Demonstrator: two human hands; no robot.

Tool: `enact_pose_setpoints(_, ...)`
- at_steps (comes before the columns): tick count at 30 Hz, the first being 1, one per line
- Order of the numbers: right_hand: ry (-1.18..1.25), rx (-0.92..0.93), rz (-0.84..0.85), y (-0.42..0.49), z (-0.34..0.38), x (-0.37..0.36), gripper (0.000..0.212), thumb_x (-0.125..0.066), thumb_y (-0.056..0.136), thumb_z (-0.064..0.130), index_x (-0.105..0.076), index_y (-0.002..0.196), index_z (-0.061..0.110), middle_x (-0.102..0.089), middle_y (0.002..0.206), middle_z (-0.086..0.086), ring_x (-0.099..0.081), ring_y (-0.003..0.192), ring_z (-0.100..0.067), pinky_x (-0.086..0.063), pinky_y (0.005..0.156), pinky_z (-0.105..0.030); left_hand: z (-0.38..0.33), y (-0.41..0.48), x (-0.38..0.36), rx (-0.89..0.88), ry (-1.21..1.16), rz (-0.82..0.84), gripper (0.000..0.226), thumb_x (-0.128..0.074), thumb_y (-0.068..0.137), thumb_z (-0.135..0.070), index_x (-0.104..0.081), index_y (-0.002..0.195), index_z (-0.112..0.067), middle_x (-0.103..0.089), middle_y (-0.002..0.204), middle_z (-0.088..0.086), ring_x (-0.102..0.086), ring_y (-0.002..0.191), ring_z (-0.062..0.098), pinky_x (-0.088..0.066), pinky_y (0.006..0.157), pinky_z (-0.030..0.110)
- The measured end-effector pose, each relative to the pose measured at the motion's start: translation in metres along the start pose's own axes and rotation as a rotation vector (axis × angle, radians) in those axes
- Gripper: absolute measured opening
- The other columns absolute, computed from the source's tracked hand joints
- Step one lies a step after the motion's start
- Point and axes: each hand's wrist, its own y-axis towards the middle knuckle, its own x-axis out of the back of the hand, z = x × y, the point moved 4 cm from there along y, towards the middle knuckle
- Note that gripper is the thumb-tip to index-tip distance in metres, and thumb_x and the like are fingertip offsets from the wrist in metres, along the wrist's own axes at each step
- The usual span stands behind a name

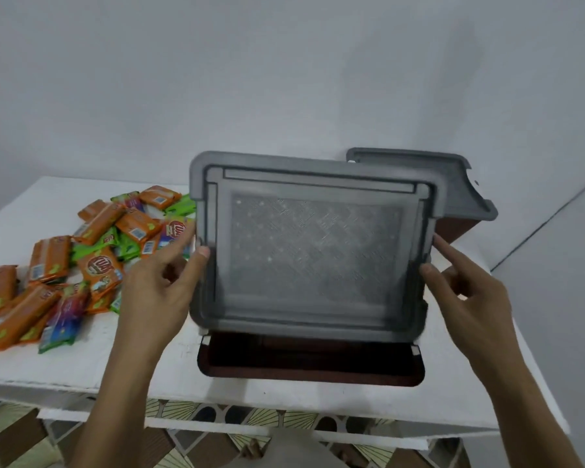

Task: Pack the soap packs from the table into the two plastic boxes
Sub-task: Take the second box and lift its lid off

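A grey plastic lid [313, 244] is held tilted up above a dark brown box [311, 363] that stands at the table's front edge. My left hand [159, 288] grips the lid's left edge, thumb on its face. My right hand [460, 288] holds the lid's right edge with thumb and fingers. A second brown box [458, 228] with its own grey lid [419, 170] on top stands behind, at the right. Several soap packs [92, 251] in orange, green and purple wrappers lie in a loose heap on the left of the white table [169, 373].
A plain pale wall rises behind the table. Below the table's front edge a patterned tiled floor [217, 417] shows. The table's right edge lies close beside the boxes.
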Motion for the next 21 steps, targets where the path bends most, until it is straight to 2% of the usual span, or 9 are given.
enact_pose_setpoints(2, 0.142, 0.001, -0.023, 0.002, 0.003, -0.001, 0.042, -0.050, 0.093, 0.038, -0.055, 0.135, 0.035, -0.053, 0.062, 0.003, -0.049, 0.064, -0.020, -0.046, 0.065, -0.029, -0.008, 0.003, 0.001, 0.017, -0.234, -0.028, 0.030, -0.050, 0.095, -0.044, -0.066, 0.118, -0.033, -0.069, 0.085, 0.000, -0.056, 0.068, -0.002, -0.048, 0.063, 0.022)
enact_pose_setpoints(4, 0.405, -0.039, 0.003, 0.003, 0.003, -0.003, 0.037, -0.043, 0.099, 0.037, -0.058, 0.132, 0.032, -0.065, 0.081, 0.000, -0.055, 0.074, -0.022, -0.049, 0.063, -0.038, -0.009, 0.007, -0.003, 0.091, -0.497, 0.006, 0.035, -0.047, 0.091, -0.056, -0.071, 0.102, -0.033, -0.071, 0.089, 0.000, -0.060, 0.075, 0.005, -0.052, 0.060, 0.026)
enact_pose_setpoints(6, 0.606, -0.117, 0.043, 0.007, 0.000, -0.006, 0.036, -0.036, 0.104, 0.033, -0.063, 0.127, 0.029, -0.068, 0.107, -0.007, -0.059, 0.087, -0.026, -0.051, 0.066, -0.038, -0.005, 0.014, -0.006, 0.169, -0.717, 0.059, 0.044, -0.048, 0.085, -0.063, -0.072, 0.104, -0.032, -0.071, 0.105, -0.003, -0.064, 0.092, 0.011, -0.056, 0.066, 0.028)
enact_pose_setpoints(8, 0.694, -0.175, 0.064, 0.012, -0.002, -0.008, 0.040, -0.034, 0.104, 0.038, -0.063, 0.127, 0.024, -0.065, 0.121, -0.005, -0.061, 0.107, -0.027, -0.052, 0.079, -0.038, 0.000, 0.022, -0.009, 0.194, -0.768, 0.089, 0.046, -0.041, 0.092, -0.056, -0.071, 0.111, -0.027, -0.068, 0.121, -0.002, -0.062, 0.112, 0.016, -0.055, 0.083, 0.033)
enact_pose_setpoints(10, 0.621, -0.136, 0.080, 0.020, 0.000, -0.009, 0.038, -0.038, 0.103, 0.034, -0.060, 0.131, 0.019, -0.067, 0.122, 0.008, -0.060, 0.118, -0.012, -0.050, 0.092, -0.029, 0.001, 0.030, -0.011, 0.160, -0.663, 0.097, 0.041, -0.039, 0.099, -0.043, -0.069, 0.117, -0.022, -0.067, 0.124, -0.003, -0.059, 0.119, 0.016, -0.048, 0.096, 0.035)
enact_pose_setpoints(12, 0.513, -0.078, 0.056, 0.030, 0.001, -0.008, 0.034, -0.049, 0.100, 0.022, -0.059, 0.132, 0.021, -0.068, 0.116, 0.016, -0.060, 0.114, -0.001, -0.051, 0.090, -0.018, 0.000, 0.038, -0.014, 0.068, -0.506, 0.118, 0.029, -0.050, 0.097, -0.029, -0.067, 0.120, -0.025, -0.068, 0.120, -0.008, -0.060, 0.117, 0.013, -0.049, 0.094, 0.027)
enact_pose_setpoints(16, 0.317, -0.035, 0.097, 0.054, 0.001, -0.009, 0.047, -0.064, 0.091, 0.022, -0.054, 0.135, 0.035, -0.062, 0.091, -0.019, -0.062, 0.088, -0.019, -0.054, 0.078, -0.028, 0.003, 0.059, -0.027, -0.002, -0.305, 0.245, 0.040, -0.062, 0.092, -0.019, -0.060, 0.127, -0.039, -0.074, 0.103, -0.007, -0.066, 0.104, 0.013, -0.053, 0.088, 0.035)
enact_pose_setpoints(19, 0.090, 0.044, 0.089, 0.077, 0.001, -0.006, 0.053, -0.066, 0.091, 0.022, -0.049, 0.138, 0.039, -0.058, 0.081, -0.023, -0.054, 0.071, -0.018, -0.049, 0.065, -0.020, -0.003, 0.079, -0.038, -0.105, -0.088, 0.274, 0.049, -0.065, 0.091, -0.026, -0.051, 0.133, -0.047, -0.068, 0.102, -0.011, -0.061, 0.098, -0.002, -0.052, 0.078, 0.028)
enact_pose_setpoints(21, -0.061, 0.103, 0.044, 0.092, 0.002, -0.003, 0.059, -0.065, 0.091, 0.019, -0.044, 0.141, 0.040, -0.057, 0.079, -0.021, -0.049, 0.064, -0.018, -0.047, 0.059, -0.013, -0.010, 0.095, -0.048, -0.170, 0.004, 0.240, 0.055, -0.066, 0.089, -0.027, -0.045, 0.136, -0.049, -0.064, 0.104, -0.010, -0.061, 0.093, 0.001, -0.049, 0.075, 0.022)
